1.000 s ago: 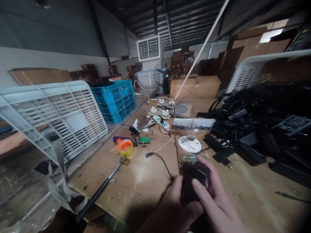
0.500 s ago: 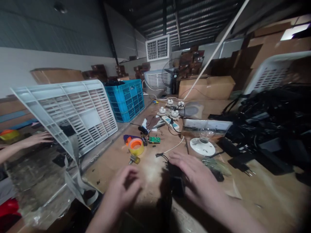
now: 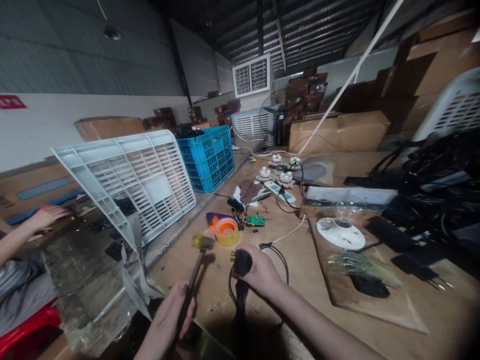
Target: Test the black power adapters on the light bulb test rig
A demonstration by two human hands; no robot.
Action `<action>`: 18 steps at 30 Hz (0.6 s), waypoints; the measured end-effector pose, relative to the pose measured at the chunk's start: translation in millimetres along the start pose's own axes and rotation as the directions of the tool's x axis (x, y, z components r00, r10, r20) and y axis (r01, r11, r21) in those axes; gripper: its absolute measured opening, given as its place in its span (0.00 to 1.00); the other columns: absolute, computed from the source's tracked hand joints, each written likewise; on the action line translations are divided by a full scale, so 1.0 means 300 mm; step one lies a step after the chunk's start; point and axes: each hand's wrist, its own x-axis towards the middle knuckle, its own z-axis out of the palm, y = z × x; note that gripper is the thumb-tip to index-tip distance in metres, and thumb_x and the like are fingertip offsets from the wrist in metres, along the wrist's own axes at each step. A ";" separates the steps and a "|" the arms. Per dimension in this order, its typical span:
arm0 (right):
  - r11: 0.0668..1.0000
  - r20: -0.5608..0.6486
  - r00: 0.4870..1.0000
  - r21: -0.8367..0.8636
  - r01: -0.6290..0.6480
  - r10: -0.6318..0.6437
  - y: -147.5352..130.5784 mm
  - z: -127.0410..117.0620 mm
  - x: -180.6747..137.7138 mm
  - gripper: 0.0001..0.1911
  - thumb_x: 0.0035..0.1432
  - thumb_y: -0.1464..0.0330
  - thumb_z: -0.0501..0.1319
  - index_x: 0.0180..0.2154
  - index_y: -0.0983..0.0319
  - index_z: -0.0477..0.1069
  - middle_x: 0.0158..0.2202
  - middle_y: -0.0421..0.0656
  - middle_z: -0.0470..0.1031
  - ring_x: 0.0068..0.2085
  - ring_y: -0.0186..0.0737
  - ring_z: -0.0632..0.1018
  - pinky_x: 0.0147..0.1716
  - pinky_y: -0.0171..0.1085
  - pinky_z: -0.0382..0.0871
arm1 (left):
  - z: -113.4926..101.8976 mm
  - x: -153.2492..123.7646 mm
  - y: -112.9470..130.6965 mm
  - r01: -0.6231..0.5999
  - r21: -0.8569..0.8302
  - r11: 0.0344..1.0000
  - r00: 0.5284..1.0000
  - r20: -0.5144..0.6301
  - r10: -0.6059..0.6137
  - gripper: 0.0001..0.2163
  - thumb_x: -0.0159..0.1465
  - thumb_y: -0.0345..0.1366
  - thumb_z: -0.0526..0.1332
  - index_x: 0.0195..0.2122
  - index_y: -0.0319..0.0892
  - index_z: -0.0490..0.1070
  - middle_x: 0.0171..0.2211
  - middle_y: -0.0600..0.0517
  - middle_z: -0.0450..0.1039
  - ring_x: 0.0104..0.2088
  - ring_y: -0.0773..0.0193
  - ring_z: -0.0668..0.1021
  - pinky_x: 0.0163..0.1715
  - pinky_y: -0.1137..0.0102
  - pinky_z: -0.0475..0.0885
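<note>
My left hand is wrapped round the handle of a small mallet with a yellowish, see-through face. The mallet's head is raised, pointing away from me. In my right hand is a black power adapter, its metal prongs facing left toward the mallet. A bundle of black cable hangs below the adapter. Just beyond the mallet lies a roll of tape with an orange core. A green circuit board sits to the right of the tape.
A white plastic basket leans at left, before a blue crate. At right, a round white lamp base sits on a wooden board, near piled black adapters. A power strip lies farther back. Another person's hand shows far left.
My left hand, empty before, has picked up the mallet from the table. My right hand has lifted and turned the adapter, so its prongs now show. The view has shifted left.
</note>
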 end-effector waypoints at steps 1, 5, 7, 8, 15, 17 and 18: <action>1.000 0.001 1.000 -0.007 0.006 -0.006 0.005 -0.001 0.007 0.23 0.44 0.75 0.70 0.45 0.58 0.73 0.44 0.43 0.79 0.45 0.46 0.79 0.45 0.40 0.70 | -0.006 -0.016 0.014 0.043 -0.125 0.991 0.999 0.019 -0.041 0.24 0.70 0.60 0.46 0.40 0.43 0.67 0.21 0.61 0.61 0.17 0.72 0.59 0.18 0.76 0.55; 0.998 0.061 0.997 -0.032 0.047 -0.045 0.003 -0.011 0.045 0.22 0.45 0.74 0.69 0.44 0.58 0.73 0.44 0.43 0.80 0.45 0.46 0.78 0.46 0.39 0.69 | -0.029 -0.027 0.088 -0.033 -0.116 0.993 0.999 -0.007 0.032 0.23 0.67 0.59 0.56 0.38 0.41 0.71 0.21 0.60 0.61 0.21 0.71 0.63 0.22 0.76 0.57; 0.997 0.093 0.994 -0.046 0.067 -0.063 -0.002 -0.013 0.062 0.19 0.46 0.74 0.68 0.42 0.57 0.74 0.42 0.42 0.80 0.44 0.45 0.79 0.43 0.37 0.69 | -0.036 -0.006 0.125 -0.142 0.037 0.989 0.988 -0.054 0.144 0.18 0.66 0.54 0.60 0.34 0.42 0.71 0.24 0.59 0.64 0.26 0.69 0.66 0.26 0.75 0.62; 0.996 0.105 0.992 -0.053 0.074 -0.068 -0.004 -0.015 0.068 0.17 0.46 0.74 0.68 0.41 0.57 0.74 0.40 0.41 0.80 0.43 0.44 0.79 0.42 0.37 0.68 | -0.036 0.008 0.140 -0.176 0.108 0.978 0.979 -0.084 0.185 0.16 0.66 0.51 0.61 0.33 0.43 0.71 0.25 0.59 0.64 0.27 0.68 0.67 0.28 0.75 0.63; 0.993 0.102 0.993 -0.094 0.072 -0.062 -0.006 -0.018 0.080 0.13 0.45 0.74 0.68 0.36 0.58 0.74 0.36 0.39 0.79 0.37 0.42 0.78 0.35 0.34 0.66 | 0.005 0.084 0.170 -0.146 0.060 0.987 0.989 0.000 0.146 0.15 0.65 0.51 0.60 0.35 0.43 0.72 0.23 0.58 0.69 0.25 0.66 0.74 0.28 0.74 0.69; 0.993 0.099 0.993 -0.094 0.077 -0.067 -0.001 -0.015 0.084 0.13 0.44 0.74 0.68 0.35 0.58 0.74 0.35 0.38 0.79 0.37 0.41 0.78 0.35 0.33 0.65 | 0.007 0.101 0.164 -0.234 0.167 0.958 0.969 -0.045 0.245 0.14 0.67 0.48 0.58 0.43 0.44 0.75 0.32 0.54 0.80 0.35 0.60 0.81 0.39 0.71 0.74; 0.992 0.100 0.992 -0.092 0.081 -0.072 0.002 -0.013 0.086 0.13 0.44 0.74 0.68 0.35 0.58 0.73 0.35 0.38 0.79 0.37 0.41 0.78 0.35 0.33 0.65 | 0.006 0.110 0.161 -0.265 0.239 0.934 0.955 -0.070 0.288 0.15 0.67 0.47 0.57 0.48 0.45 0.75 0.41 0.51 0.82 0.44 0.57 0.82 0.45 0.69 0.74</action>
